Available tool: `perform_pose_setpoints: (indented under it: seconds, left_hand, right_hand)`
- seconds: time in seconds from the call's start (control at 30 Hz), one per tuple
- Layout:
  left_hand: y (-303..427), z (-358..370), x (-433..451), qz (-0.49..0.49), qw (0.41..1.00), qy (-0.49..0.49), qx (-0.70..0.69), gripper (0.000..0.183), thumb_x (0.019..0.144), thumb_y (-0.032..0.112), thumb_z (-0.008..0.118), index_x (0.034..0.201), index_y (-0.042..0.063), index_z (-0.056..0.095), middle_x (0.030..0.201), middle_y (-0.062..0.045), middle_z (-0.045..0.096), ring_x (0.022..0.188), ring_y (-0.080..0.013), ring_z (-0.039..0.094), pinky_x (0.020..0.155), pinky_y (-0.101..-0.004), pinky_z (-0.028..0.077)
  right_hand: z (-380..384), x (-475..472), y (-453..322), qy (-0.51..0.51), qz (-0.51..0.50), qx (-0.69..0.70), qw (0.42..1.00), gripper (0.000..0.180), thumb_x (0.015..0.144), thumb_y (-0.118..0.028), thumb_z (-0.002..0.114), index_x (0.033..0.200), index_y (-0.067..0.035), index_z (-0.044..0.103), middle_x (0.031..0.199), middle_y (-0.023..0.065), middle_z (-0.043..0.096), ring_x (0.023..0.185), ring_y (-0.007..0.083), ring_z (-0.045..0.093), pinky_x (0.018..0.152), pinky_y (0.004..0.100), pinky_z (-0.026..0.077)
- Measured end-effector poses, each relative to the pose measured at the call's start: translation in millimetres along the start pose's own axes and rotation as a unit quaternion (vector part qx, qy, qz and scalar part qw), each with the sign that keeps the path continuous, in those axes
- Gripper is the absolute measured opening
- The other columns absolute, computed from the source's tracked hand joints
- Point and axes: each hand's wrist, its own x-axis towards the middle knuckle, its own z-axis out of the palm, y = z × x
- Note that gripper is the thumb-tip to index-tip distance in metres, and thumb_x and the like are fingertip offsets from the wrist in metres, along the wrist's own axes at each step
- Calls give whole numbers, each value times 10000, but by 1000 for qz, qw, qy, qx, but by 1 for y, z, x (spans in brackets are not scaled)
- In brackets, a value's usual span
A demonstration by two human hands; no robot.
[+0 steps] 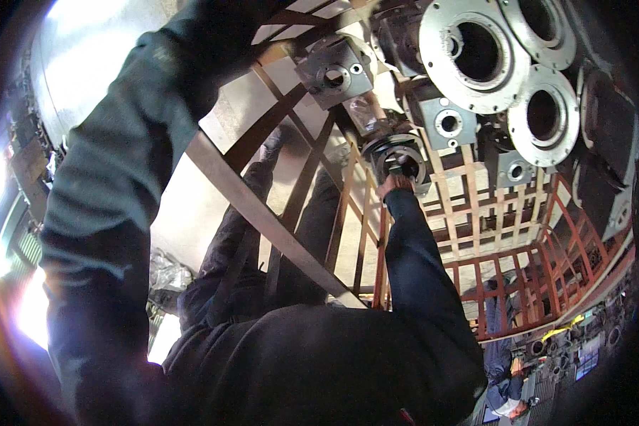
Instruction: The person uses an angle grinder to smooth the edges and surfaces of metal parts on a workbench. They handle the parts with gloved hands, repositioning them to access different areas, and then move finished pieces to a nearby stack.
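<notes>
My right hand (396, 185) is at the lower rim of a round-bored metal housing (375, 154). Its fingers reach into the shadowed bore, so I cannot tell whether they grip the rim or hold something. My left sleeve (106, 154) rises along the left side into darkness at the top, and the left hand is out of view. Close by the right hand are a square metal block with a central bore (362, 82) and a second square flanged block (463, 130). Large flanged metal rings (436, 69) are to the upper right.
A flat metal bar (266, 218) slants across in front of my legs (319, 213). Reddish-brown lattice bars (503, 287) form a crate-like frame at the right. Clear plastic wrapping (168, 271) lies at lower left. Another person (498, 351) is in the background at lower right.
</notes>
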Motion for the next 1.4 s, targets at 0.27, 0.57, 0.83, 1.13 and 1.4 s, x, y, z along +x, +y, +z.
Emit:
perform_pose_setpoints:
  seconds: [0.27, 0.57, 0.83, 1.13, 1.4]
  left_hand:
    - [7, 3, -3, 6, 1000, -14, -15, 651, 1031, 506, 446, 1446, 10, 528, 1372, -282, 608, 1281, -431, 589, 1090, -473, 449]
    - [41, -23, -39, 185, 965, 120, -142, 669, 1034, 505, 447, 1471, 4, 515, 1390, -282, 600, 1293, -430, 585, 1099, -467, 445]
    - [90, 4, -238, 325, 582, -676, -314, 627, 981, 518, 595, 1337, 2, 572, 992, -90, 699, 930, -235, 682, 846, -368, 553]
    - [41, -98, -347, 500, 641, -547, -200, 751, 826, 419, 838, 1381, 11, 540, 1119, -245, 696, 1023, -376, 710, 861, -447, 570]
    - [9, -127, -397, 650, 602, -456, -82, 744, 846, 282, 746, 1425, -71, 442, 1153, -254, 646, 1054, -410, 680, 911, -515, 541]
  right_hand:
    - [-123, -177, 12, 89, -26, 80, 992, 469, 725, -475, 738, 920, -49, 764, 942, 243, 745, 914, 418, 727, 832, 503, 581]
    - [-218, -474, -51, 334, 27, 299, 894, 373, 667, -340, 846, 768, -7, 714, 688, 158, 701, 686, 355, 713, 668, 437, 551]
    - [-212, -561, -101, 344, 49, 378, 858, 341, 671, -181, 885, 871, 46, 727, 748, 208, 713, 677, 325, 710, 679, 396, 554]
    - [-60, -570, -144, 344, 8, 401, 849, 425, 600, -211, 861, 898, 15, 661, 856, 202, 636, 883, 395, 610, 774, 477, 497]
    - [14, -570, -188, 350, 32, 477, 806, 439, 725, -200, 818, 1110, -35, 686, 1065, 195, 698, 1030, 409, 647, 949, 477, 487]
